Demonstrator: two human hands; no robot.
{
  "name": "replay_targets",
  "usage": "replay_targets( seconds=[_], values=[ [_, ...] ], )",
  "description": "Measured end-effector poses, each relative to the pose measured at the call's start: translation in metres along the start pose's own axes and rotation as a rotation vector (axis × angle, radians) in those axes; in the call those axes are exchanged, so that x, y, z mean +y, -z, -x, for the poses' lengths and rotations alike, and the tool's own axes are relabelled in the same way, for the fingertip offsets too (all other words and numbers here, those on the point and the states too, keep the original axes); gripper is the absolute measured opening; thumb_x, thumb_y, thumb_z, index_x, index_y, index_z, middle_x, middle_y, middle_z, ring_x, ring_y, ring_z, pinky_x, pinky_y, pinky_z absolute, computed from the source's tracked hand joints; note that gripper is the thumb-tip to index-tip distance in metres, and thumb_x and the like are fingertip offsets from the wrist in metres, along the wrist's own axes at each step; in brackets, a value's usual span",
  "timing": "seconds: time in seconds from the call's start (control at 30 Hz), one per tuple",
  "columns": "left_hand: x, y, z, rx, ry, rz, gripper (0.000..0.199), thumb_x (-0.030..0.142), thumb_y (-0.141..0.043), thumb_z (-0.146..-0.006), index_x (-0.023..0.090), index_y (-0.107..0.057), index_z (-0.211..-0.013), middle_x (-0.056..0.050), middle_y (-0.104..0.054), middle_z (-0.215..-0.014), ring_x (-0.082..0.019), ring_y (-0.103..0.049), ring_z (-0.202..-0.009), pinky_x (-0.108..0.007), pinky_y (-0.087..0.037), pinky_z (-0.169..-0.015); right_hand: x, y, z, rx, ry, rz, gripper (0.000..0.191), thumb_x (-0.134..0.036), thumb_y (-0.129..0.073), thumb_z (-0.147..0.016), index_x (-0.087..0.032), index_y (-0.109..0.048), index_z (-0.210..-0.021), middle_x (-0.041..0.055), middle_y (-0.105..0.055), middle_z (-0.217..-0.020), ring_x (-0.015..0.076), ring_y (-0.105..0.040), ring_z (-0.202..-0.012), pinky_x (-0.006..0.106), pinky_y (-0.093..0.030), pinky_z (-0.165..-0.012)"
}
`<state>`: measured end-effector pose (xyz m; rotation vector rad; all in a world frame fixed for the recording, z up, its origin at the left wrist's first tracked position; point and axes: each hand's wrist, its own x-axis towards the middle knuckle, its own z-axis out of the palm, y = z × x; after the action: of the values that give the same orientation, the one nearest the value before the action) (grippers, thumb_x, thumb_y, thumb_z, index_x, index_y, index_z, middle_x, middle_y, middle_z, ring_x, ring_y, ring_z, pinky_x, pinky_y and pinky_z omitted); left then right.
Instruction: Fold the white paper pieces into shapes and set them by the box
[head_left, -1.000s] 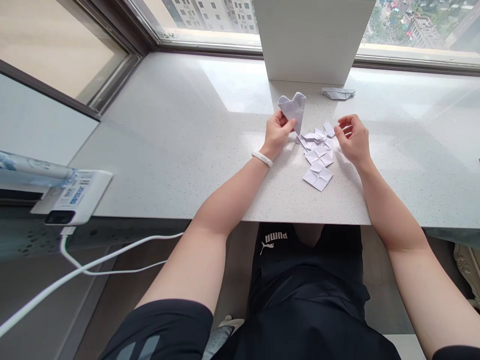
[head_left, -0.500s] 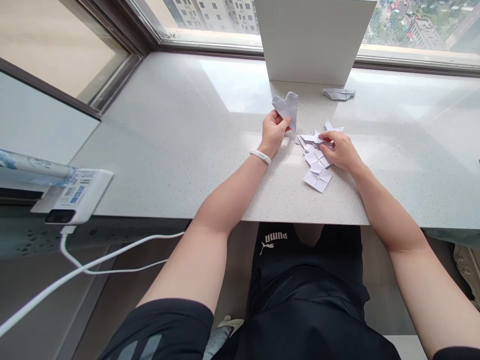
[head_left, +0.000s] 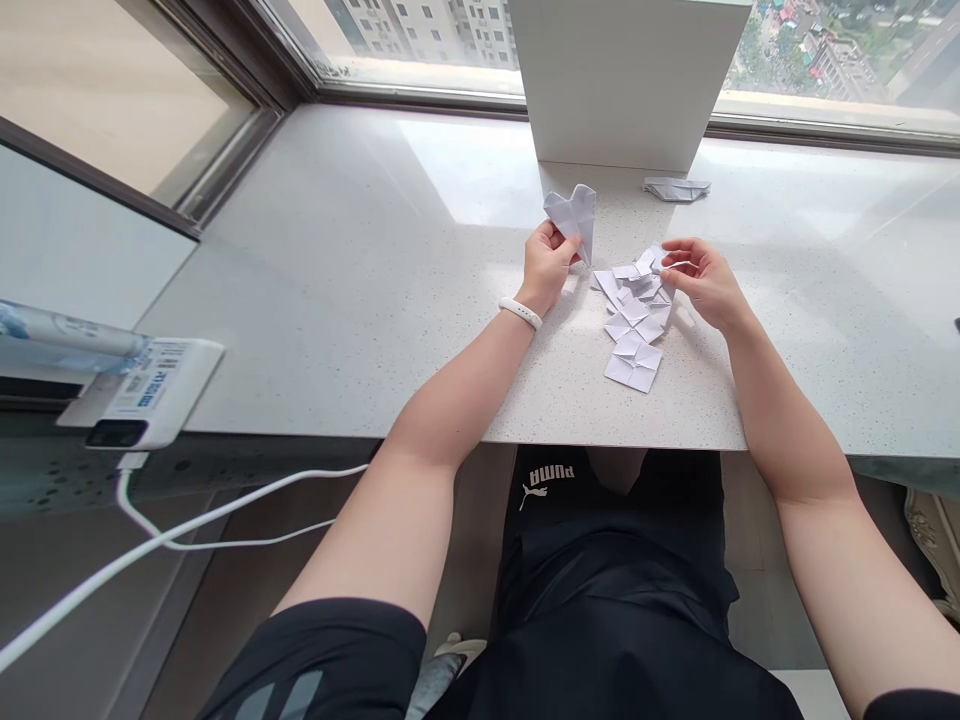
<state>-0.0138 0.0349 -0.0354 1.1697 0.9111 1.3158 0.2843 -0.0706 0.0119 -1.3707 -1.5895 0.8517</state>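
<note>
My left hand (head_left: 547, 262) is closed on a folded white paper (head_left: 571, 212), which has two rounded lobes at the top and narrows to a point below. It is held just above the counter. Right of it lies a loose pile of folded white paper pieces (head_left: 632, 312), overlapping one another, with a square piece (head_left: 633, 362) at the near end. At the pile's upper right edge is my right hand (head_left: 705, 278), its fingers apart and their tips close to or touching the paper. No paper is visibly gripped in it.
A folded paper boat-like piece (head_left: 677, 189) lies at the back, before an upright white panel (head_left: 622, 90). The pale speckled counter (head_left: 360, 300) meets a window behind. At the left edge sits a white device (head_left: 161, 390) with a white cable (head_left: 247, 500) hanging down.
My right hand has drawn back to the right from the middle of the pile. The upper papers have shifted and lie differently. The left hand and its folded paper stay still.
</note>
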Motion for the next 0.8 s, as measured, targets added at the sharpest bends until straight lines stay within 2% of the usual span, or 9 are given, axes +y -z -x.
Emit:
replay_targets(
  seconds=[0.13,0.27,0.37,0.43,0.53,0.6,0.67,0.73,0.8],
  values=[
    [0.007,-0.003,0.004,0.011,0.018,0.014,0.034,0.033,-0.097,-0.102,0.027,-0.084,-0.133,-0.012,-0.096,-0.138,-0.035,-0.086,-0.150,-0.053,-0.073,-0.128,0.003,0.030,-0.002,0.015,0.020,0.014,0.047,-0.041,-0.094,-0.098,-0.036,-0.080,-0.143,0.0065,-0.081,-0.120,0.0315,-0.082,-0.113,0.059,-0.076,-0.105],
    [0.014,-0.007,0.008,0.014,0.020,0.018,0.034,0.031,-0.099,-0.101,0.024,-0.082,-0.129,-0.016,-0.095,-0.136,-0.038,-0.083,-0.158,-0.056,-0.070,-0.132,0.012,0.057,0.000,-0.041,-0.082,0.055,0.048,-0.031,-0.098,-0.098,-0.030,-0.079,-0.142,0.0101,-0.084,-0.118,0.0273,-0.077,-0.097,0.049,-0.073,-0.085],
    [0.014,-0.008,0.008,0.010,0.015,0.012,0.034,0.029,-0.100,-0.100,0.023,-0.082,-0.128,-0.018,-0.094,-0.137,-0.041,-0.080,-0.161,-0.058,-0.069,-0.134,0.015,0.065,0.003,-0.090,-0.177,0.191,0.047,-0.023,-0.097,-0.093,-0.028,-0.082,-0.138,0.0109,-0.085,-0.114,0.0259,-0.073,-0.086,0.049,-0.068,-0.075],
    [0.012,-0.007,0.007,0.011,0.016,0.009,0.031,0.028,-0.098,-0.101,0.023,-0.082,-0.127,-0.017,-0.094,-0.137,-0.040,-0.080,-0.161,-0.057,-0.070,-0.133,0.012,0.060,0.004,-0.010,-0.090,0.311,0.038,-0.023,-0.093,-0.094,-0.029,-0.084,-0.130,0.0108,-0.084,-0.112,0.0295,-0.075,-0.090,0.056,-0.071,-0.085],
    [0.010,-0.006,0.006,0.022,0.028,0.009,0.030,0.027,-0.096,-0.101,0.026,-0.083,-0.128,-0.014,-0.095,-0.139,-0.038,-0.083,-0.157,-0.054,-0.072,-0.130,0.001,0.036,0.006,0.124,0.167,0.428,0.026,-0.025,-0.084,-0.100,-0.029,-0.085,-0.126,0.0148,-0.085,-0.123,0.0397,-0.078,-0.116,0.071,-0.069,-0.116],
    [0.009,-0.006,0.005,0.026,0.041,0.013,0.034,0.029,-0.098,-0.100,0.027,-0.084,-0.131,-0.013,-0.096,-0.139,-0.036,-0.085,-0.153,-0.052,-0.073,-0.128,-0.010,0.014,0.008,0.042,0.260,0.453,0.034,-0.028,-0.080,-0.105,-0.032,-0.085,-0.138,0.0154,-0.086,-0.141,0.0471,-0.075,-0.142,0.081,-0.060,-0.132],
    [0.010,-0.006,0.006,0.024,0.044,0.016,0.038,0.033,-0.100,-0.099,0.027,-0.084,-0.133,-0.012,-0.096,-0.137,-0.036,-0.086,-0.150,-0.052,-0.073,-0.126,-0.018,-0.008,0.011,-0.081,0.282,0.481,0.046,-0.031,-0.078,-0.108,-0.034,-0.083,-0.153,0.0154,-0.083,-0.161,0.0520,-0.065,-0.164,0.090,-0.048,-0.142],
    [0.010,-0.006,0.006,0.016,0.035,0.009,0.040,0.036,-0.102,-0.099,0.026,-0.083,-0.132,-0.013,-0.096,-0.136,-0.037,-0.086,-0.151,-0.053,-0.072,-0.127,-0.022,-0.025,0.012,-0.153,0.277,0.516,0.054,-0.034,-0.074,-0.111,-0.035,-0.079,-0.165,0.0149,-0.076,-0.176,0.0528,-0.054,-0.177,0.092,-0.041,-0.148],
    [0.009,-0.006,0.006,0.004,0.021,-0.004,0.039,0.037,-0.103,-0.099,0.025,-0.082,-0.130,-0.014,-0.096,-0.135,-0.039,-0.085,-0.153,-0.055,-0.071,-0.128,-0.019,-0.035,0.010,-0.180,0.273,0.538,0.055,-0.037,-0.067,-0.116,-0.036,-0.076,-0.171,0.0136,-0.073,-0.180,0.0508,-0.051,-0.180,0.090,-0.039,-0.150]
  ],
)
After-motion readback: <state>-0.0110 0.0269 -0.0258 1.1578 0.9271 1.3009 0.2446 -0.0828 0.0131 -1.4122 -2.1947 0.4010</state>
